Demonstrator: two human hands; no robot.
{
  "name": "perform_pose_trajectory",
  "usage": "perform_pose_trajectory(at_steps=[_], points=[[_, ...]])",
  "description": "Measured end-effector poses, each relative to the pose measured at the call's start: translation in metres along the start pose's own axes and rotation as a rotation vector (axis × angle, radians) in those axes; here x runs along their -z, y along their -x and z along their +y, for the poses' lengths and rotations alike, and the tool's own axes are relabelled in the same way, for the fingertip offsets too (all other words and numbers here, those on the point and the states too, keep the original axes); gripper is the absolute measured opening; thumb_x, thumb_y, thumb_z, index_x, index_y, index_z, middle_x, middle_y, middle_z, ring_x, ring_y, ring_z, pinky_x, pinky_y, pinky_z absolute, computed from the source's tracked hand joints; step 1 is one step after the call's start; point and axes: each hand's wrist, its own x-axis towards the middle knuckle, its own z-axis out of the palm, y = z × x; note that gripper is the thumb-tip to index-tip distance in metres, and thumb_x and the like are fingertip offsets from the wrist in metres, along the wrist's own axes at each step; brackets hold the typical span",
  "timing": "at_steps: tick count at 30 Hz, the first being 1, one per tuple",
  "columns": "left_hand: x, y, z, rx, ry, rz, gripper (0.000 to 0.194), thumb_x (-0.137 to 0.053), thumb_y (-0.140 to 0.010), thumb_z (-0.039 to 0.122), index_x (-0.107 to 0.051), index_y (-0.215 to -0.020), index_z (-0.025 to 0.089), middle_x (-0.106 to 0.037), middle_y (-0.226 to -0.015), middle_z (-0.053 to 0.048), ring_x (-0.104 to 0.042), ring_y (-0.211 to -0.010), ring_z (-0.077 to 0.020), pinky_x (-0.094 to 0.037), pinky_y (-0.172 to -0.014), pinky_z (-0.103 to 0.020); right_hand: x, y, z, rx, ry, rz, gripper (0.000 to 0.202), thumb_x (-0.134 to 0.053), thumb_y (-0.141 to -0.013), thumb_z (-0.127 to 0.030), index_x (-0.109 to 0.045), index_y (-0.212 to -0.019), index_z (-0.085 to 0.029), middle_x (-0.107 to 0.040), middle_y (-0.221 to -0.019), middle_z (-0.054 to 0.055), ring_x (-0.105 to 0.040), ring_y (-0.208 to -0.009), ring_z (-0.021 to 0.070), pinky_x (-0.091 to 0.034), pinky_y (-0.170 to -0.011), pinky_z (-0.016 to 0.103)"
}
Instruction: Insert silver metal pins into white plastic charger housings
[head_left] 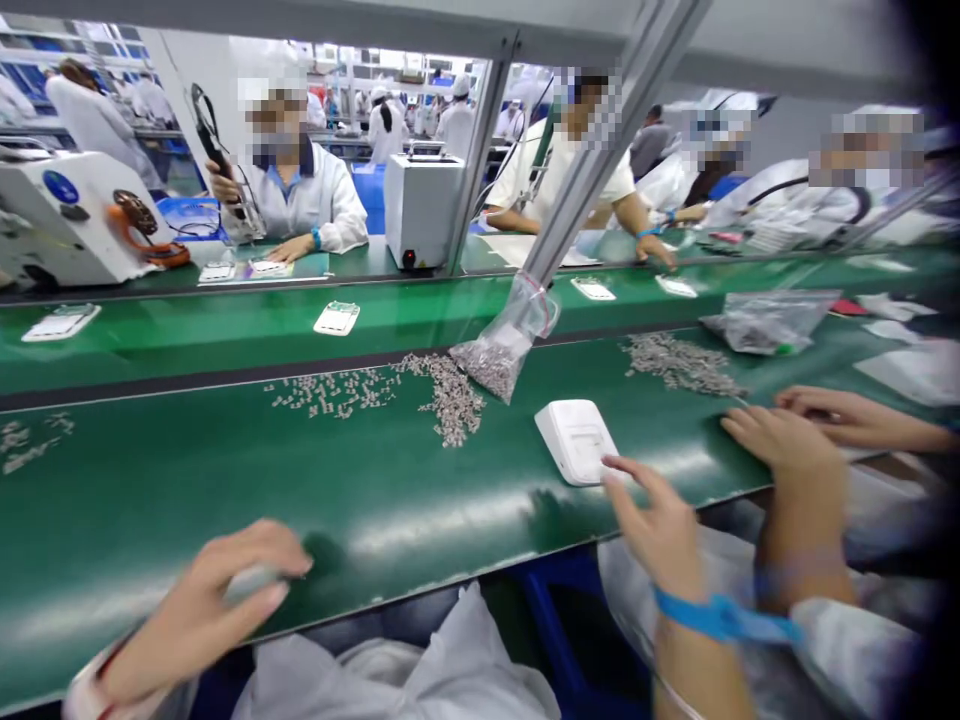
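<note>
My left hand (214,600) hovers over the near edge of the green work surface (225,500), thumb and fingers apart, with nothing between them. On the right, my right hand (656,515), with a blue band on its wrist, reaches to a white plastic housing (581,440). Its fingertips are at the housing's lower right side, fingers spread, not wrapped round it. Behind the housing, small metal parts (454,400) lie in a loose pile next to a clear bag (499,355) full of similar parts.
A neighbour's hands (787,430) work close by on the right. More small parts (679,362) and another bag (772,322) lie near them. White panels (337,318) rest on the green strip beyond. A slanted metal post (570,200) rises behind the bag; people sit opposite.
</note>
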Motion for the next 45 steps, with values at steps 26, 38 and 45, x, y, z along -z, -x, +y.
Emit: perform_pose_trajectory(at_steps=[26,38,45], points=[[-0.111,-0.086,-0.009,-0.317,-0.439,0.116,0.031,-0.051,-0.081,0.043,-0.058,-0.087,0.013,-0.061,-0.078,-0.004,-0.056,-0.08,-0.0198,-0.037,-0.087,-0.036,-0.177,-0.073,-0.125,0.461,-0.031,-0.543,0.016,-0.051,-0.078,-0.022,-0.047,-0.063,-0.019,-0.055,-0.063,0.001,-0.052,-0.061,0.0141,-0.041,-0.06,0.026],[-0.098,-0.099,-0.027,-0.149,-0.497,0.175,0.025,-0.047,-0.085,0.038,-0.057,-0.086,0.015,-0.062,-0.081,-0.006,-0.056,-0.087,-0.0208,-0.033,-0.09,-0.041,-0.261,-0.112,-0.132,0.536,0.105,-0.657,0.01,-0.054,-0.077,-0.016,-0.055,-0.067,-0.015,-0.058,-0.073,0.006,-0.052,-0.069,0.0165,-0.038,-0.064,0.028],[-0.096,-0.098,-0.027,-0.127,-0.464,0.126,0.025,-0.047,-0.084,0.038,-0.057,-0.082,0.015,-0.062,-0.079,-0.006,-0.055,-0.088,-0.0215,-0.033,-0.091,-0.041,-0.246,-0.107,-0.121,0.59,0.085,-0.669,0.013,-0.054,-0.08,-0.019,-0.058,-0.09,-0.012,-0.058,-0.087,0.01,-0.054,-0.077,0.0186,-0.044,-0.072,0.031]])
